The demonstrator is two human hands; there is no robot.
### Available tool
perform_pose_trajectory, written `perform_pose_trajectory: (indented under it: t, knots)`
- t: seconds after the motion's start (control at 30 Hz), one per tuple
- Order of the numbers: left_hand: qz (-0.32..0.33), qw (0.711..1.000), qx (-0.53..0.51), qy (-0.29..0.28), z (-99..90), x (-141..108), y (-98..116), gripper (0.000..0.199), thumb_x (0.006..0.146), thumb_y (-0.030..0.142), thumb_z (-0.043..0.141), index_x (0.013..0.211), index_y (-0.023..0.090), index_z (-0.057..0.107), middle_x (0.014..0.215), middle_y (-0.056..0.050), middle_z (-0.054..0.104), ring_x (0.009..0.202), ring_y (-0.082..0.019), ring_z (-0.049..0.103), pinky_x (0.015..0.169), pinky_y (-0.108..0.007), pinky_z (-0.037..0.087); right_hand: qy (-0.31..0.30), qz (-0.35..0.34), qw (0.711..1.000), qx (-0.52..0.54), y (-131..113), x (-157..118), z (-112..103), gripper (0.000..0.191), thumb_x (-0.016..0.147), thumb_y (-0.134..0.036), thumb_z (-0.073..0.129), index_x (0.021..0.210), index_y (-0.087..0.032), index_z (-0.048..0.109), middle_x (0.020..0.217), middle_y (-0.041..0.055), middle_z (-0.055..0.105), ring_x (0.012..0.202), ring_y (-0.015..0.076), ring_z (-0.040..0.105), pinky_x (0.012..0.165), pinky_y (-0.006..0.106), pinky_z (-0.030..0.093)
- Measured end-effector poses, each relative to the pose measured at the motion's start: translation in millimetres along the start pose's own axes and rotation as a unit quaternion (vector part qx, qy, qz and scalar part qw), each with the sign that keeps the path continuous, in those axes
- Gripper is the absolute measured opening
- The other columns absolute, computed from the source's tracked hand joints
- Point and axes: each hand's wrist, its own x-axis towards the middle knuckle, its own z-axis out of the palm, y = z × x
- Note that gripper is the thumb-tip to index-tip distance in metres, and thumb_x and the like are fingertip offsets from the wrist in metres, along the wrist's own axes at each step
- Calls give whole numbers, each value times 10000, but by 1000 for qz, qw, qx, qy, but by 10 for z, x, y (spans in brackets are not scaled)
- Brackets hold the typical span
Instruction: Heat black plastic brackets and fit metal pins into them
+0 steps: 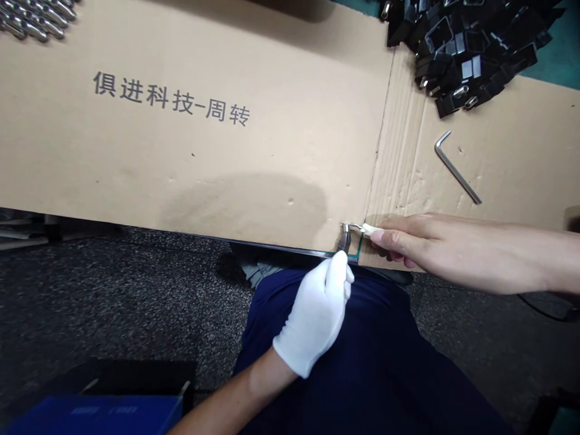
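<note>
Gloved left hand (pixel 317 308) is gripping a dark part (pixel 345 241) at the cardboard (pixel 226 157) edge, right hand (pixel 421 238) is holding a pale-handled tool (pixel 372 231) to it, work seemingly unfinished; heaped black pieces (pixel 448 106) are lying beyond, status unclear.

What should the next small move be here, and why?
Probably the right hand should work the bent tip of its pale-handled tool gently along the small dark part's metallic end: the tip already lies at that end, and the gloved left hand grips the part below.
</note>
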Motion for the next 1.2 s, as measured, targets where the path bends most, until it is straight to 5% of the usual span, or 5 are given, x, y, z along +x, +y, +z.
perform_pose_trajectory:
  t: [0.83,1.2]
  knots:
    - [23,997,65,35,-17,-24,21,358,946,525,565,782,207,573,677,-8,585,582,-133,508,523,-249,396,16,36,998,-58,23,-44,-31,509,1006,-633,398,1164,-285,734,975,76,780,942,321,719,855,431,541]
    - [85,992,83,46,-9,-52,108,350,962,491,559,767,203,602,765,-41,648,747,-164,607,713,-278,521,-10,45,995,-85,-3,-11,-70,545,1004,-646,364,954,-259,745,852,79,755,800,289,700,737,405,524]
